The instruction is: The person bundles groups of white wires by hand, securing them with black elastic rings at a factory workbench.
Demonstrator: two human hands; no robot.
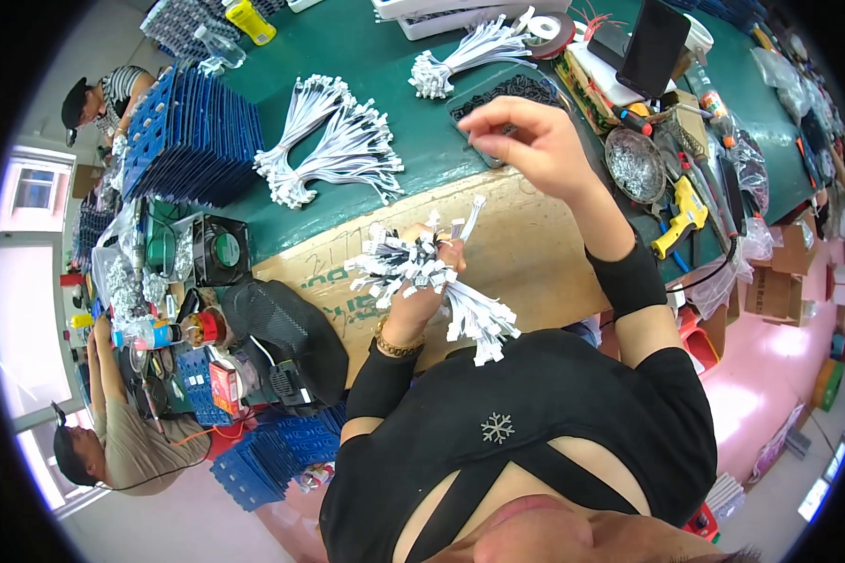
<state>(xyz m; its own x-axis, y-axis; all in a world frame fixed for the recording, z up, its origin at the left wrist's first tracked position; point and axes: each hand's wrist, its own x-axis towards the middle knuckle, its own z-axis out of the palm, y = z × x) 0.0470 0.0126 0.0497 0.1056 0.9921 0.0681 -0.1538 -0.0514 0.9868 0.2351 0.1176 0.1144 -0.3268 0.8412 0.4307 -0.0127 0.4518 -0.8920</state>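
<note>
My left hand (pixel 415 308) is wrapped round a thick bundle of white cables (pixel 479 314) with small white plugs at their ends. One cable sticks up from the bundle beyond the fingers. My right hand (pixel 533 141) hovers above the near edge of a dark tray (pixel 454 105) full of small black parts (pixel 509 90). Its fingers are loosely curved, with a gap between thumb and forefinger, and nothing shows in them. Below both hands lies a sheet of brown cardboard (pixel 535 253).
More white cable bundles (pixel 347 141) lie on the green table (pixel 235 84). Stacked blue trays (pixel 192 136) stand at left, near a small fan (pixel 223 249). At right are a yellow glue gun (pixel 683 216), a metal dish (pixel 635 164) and a phone (pixel 653 47). Two other people are at left.
</note>
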